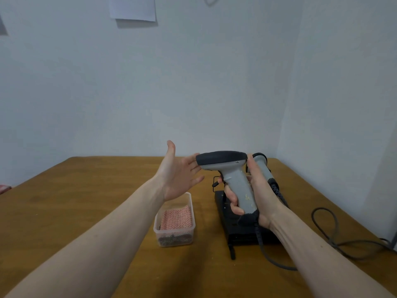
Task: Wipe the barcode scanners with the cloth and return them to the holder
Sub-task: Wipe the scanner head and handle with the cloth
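- Grey-and-black barcode scanner point(227, 166) lifted clear of the counter point(86, 211), gripped round its handle by the right hand point(253, 196), fingers point(233, 200) curled about the grip, head pointing left.
- Left hand point(178, 173) held flat beside the scanner's nose, fingers point(193, 163) straight and spread, tips just touching the black head; holding nothing.
- Pink woven cloth point(177, 218) folded inside a clear plastic tub point(175, 233) on the counter, below the left hand, not yet picked up.
- Black holder point(236, 233) standing on the counter under the raised scanner, just right of the tub.
- Second scanner point(263, 166) upright behind the right hand, seemingly seated in the holder, though its base is hidden.
- Coiled cable point(277, 190) running down from the second scanner; a dark cord point(326, 237) looping across the counter to the right.
- Pale specks showing on the held scanner's grey handle, possibly dirt.
- Judged progress: early. One scanner out of the holder and in hand, cloth untouched, so no wiping evident on this unit.
- Left to do, by this reading: fetch the cloth, wipe this scanner, reseat it, then treat the second unit likewise; whether that one is already clean cannot be told.
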